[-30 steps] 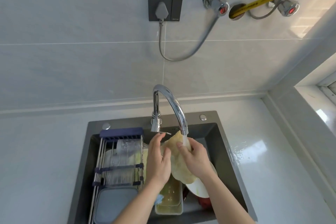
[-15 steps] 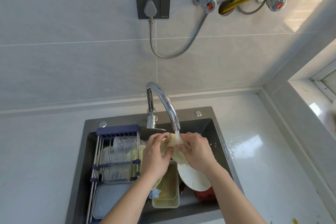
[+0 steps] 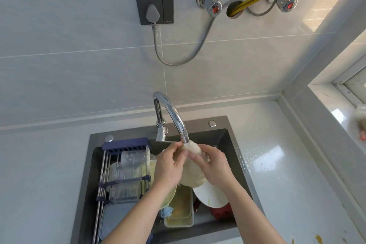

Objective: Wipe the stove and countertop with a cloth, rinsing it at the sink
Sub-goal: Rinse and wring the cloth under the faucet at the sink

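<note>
Cloth (image 3: 195, 172) bunched between both hands (image 3: 190, 166) under the faucet (image 3: 174, 117).

I see the cloth (image 3: 193, 172), pale yellowish and wet, bunched up over the middle of the sink (image 3: 233, 144), its upper end directly under the faucet (image 3: 174, 117) spout where water runs onto it. My left hand (image 3: 168, 166) and right hand (image 3: 213, 166) grip it from either side, fingers curled into the fabric, the lower part hanging as a rounded fold between my wrists. The sink is dark grey, set into the white countertop (image 3: 297, 174) against the back wall. Water droplets lie on the countertop along the sink's right edge.
</note>
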{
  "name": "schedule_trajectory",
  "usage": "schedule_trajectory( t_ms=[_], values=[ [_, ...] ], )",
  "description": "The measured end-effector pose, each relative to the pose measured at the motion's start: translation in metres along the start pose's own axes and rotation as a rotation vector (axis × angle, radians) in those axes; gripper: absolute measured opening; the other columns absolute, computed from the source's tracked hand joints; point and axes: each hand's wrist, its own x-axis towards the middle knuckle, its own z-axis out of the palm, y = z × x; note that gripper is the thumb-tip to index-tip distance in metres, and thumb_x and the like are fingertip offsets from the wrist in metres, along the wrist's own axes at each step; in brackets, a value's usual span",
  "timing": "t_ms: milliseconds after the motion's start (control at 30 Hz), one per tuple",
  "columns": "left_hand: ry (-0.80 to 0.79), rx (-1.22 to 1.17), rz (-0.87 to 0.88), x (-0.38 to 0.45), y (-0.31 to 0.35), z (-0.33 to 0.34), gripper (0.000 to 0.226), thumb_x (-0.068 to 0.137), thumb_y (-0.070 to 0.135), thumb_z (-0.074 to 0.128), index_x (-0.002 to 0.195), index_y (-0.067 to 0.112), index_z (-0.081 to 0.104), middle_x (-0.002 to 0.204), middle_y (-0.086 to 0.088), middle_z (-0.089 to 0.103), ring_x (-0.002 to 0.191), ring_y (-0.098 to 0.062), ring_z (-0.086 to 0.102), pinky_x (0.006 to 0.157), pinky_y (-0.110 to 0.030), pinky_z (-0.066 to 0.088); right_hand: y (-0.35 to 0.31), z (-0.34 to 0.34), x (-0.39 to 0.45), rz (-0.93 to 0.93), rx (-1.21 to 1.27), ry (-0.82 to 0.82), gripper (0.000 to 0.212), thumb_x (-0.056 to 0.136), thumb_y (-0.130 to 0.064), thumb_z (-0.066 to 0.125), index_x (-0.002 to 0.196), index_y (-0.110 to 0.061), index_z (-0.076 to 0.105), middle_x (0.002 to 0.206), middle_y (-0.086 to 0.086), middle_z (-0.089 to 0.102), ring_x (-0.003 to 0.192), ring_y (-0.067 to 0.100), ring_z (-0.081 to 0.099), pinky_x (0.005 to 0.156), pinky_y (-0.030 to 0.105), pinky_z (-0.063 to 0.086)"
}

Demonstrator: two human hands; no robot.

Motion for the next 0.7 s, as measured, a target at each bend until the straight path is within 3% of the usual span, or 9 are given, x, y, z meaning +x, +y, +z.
schedule_trajectory(
  t_ms=[133, 300, 400, 500, 600, 700],
  values=[
    [-0.014, -0.076, -0.077, 0.004, 0.011, -0.002, 0.008, 0.103, 0.036, 0.057, 0.097, 0.033, 0.061, 0.092, 0.010, 0.068, 0.086, -0.003, 0.063, 0.068, -0.017, 0.044, 0.020, 0.003, -0.011, 0.086, 0.002, 0.036, 0.069, 0.086, -0.085, 0.045, 0.136, -0.040, 0.061, 0.131, -0.027, 0.060, 0.126, 0.001, 0.046, 0.104, 0.038, 0.048],
    [0.035, -0.365, -0.296, 0.009, 0.013, -0.003, 0.017, 0.106, 0.035, 0.054, 0.101, 0.027, 0.068, 0.101, 0.000, 0.070, 0.096, -0.018, 0.064, 0.081, -0.032, 0.049, 0.018, 0.015, -0.027, 0.276, 0.365, 0.178, 0.069, 0.095, -0.072, 0.040, 0.156, -0.040, 0.038, 0.161, -0.016, 0.033, 0.148, 0.006, 0.030, 0.114, 0.029, 0.029],
    [0.064, -0.495, -0.418, 0.011, 0.016, 0.000, 0.019, 0.106, 0.032, 0.055, 0.102, 0.024, 0.071, 0.102, -0.001, 0.072, 0.098, -0.020, 0.065, 0.080, -0.031, 0.049, 0.009, 0.029, -0.028, 0.313, 0.524, 0.161, 0.065, 0.093, -0.075, 0.039, 0.152, -0.047, 0.039, 0.156, -0.020, 0.038, 0.144, 0.004, 0.035, 0.120, 0.033, 0.031],
    [0.004, -0.596, -0.526, 0.010, 0.020, 0.006, 0.019, 0.106, 0.025, 0.054, 0.103, 0.023, 0.073, 0.104, -0.006, 0.076, 0.103, -0.030, 0.068, 0.091, -0.048, 0.055, -0.003, 0.037, -0.021, 0.298, 0.634, 0.125, 0.036, 0.097, -0.070, 0.047, 0.129, -0.055, 0.052, 0.132, -0.031, 0.058, 0.128, -0.005, 0.052, 0.109, 0.024, 0.043],
    [-0.086, -0.661, -0.558, 0.008, 0.021, 0.010, 0.023, 0.108, 0.020, 0.050, 0.114, 0.028, 0.071, 0.111, -0.006, 0.076, 0.105, -0.029, 0.069, 0.089, -0.045, 0.055, -0.011, 0.037, -0.009, 0.310, 0.771, 0.173, 0.044, 0.090, -0.062, 0.059, 0.121, -0.032, 0.067, 0.114, -0.008, 0.074, 0.103, 0.006, 0.070, 0.083, 0.024, 0.057],
    [-0.103, -0.633, -0.560, 0.004, 0.022, 0.008, 0.030, 0.109, 0.021, 0.045, 0.116, 0.035, 0.071, 0.113, 0.000, 0.076, 0.106, -0.023, 0.070, 0.079, -0.038, 0.056, -0.011, 0.041, -0.003, 0.324, 0.677, 0.212, 0.050, 0.079, -0.066, 0.063, 0.105, -0.024, 0.069, 0.099, 0.001, 0.074, 0.093, 0.022, 0.072, 0.078, 0.037, 0.063]
  ],
)
